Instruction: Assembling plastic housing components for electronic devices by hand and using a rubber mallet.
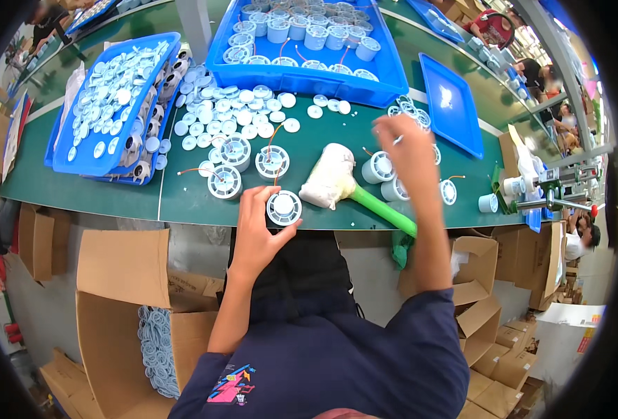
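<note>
My left hand (256, 227) grips a round light-blue slotted housing (284, 208) at the table's front edge, thumb and fingers around its sides. A white disc sits in the middle of its top. My right hand (401, 143) is raised near a small pile of light-blue rings (410, 110). Its fingers are curled together, with a small pale glint between them that I cannot make out. Between the hands lies a mallet with a worn white head (330, 176) and a green handle (386, 211). Similar housings with orange wires (272, 162) stand beyond my left hand.
Loose light-blue discs (232, 112) cover the table behind the housings. A large blue bin (309, 82) of cups stands at the back, stacked blue trays (78, 164) at left, a blue lid (452, 105) at right. A metal clamp fixture (557, 192) stands at far right.
</note>
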`<state>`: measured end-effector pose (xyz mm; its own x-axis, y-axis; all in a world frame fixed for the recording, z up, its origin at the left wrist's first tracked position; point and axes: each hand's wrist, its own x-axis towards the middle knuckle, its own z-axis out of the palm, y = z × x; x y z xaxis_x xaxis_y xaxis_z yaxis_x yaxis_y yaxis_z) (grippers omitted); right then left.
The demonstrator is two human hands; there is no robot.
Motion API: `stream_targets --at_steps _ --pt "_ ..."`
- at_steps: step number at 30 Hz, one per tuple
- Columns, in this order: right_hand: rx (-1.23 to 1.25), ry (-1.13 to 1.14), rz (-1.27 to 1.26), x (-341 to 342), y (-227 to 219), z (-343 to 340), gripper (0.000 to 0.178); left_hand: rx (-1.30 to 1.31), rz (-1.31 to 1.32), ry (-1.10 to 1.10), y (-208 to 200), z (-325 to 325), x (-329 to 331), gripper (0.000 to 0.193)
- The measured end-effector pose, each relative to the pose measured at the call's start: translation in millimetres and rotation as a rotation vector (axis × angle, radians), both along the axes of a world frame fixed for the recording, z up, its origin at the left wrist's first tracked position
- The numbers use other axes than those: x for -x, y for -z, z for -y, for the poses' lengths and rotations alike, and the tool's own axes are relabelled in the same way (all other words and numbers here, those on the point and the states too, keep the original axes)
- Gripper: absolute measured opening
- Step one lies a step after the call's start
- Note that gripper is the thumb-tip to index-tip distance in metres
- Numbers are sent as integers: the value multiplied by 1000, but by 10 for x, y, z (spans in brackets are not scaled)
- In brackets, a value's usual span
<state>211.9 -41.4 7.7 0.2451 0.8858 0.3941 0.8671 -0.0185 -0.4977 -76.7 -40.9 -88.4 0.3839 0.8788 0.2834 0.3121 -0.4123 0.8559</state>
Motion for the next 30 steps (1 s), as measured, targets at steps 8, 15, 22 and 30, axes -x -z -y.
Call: stream_targets --at_steps 8,15,22,30 --pt "351 244 311 -1769 702 -460 31 -15 -7 10 49 119 -115 65" --pt "91 103 212 -1613 624 -268 25 -63 -5 -78 106 212 -133 64" --pt "-138 -190 -40 259 23 335 22 -110 -11 -181 168 250 -257 64" --pt "-72 -203 190 634 525 469 32 -113 -8 -220 195 311 -341 65"
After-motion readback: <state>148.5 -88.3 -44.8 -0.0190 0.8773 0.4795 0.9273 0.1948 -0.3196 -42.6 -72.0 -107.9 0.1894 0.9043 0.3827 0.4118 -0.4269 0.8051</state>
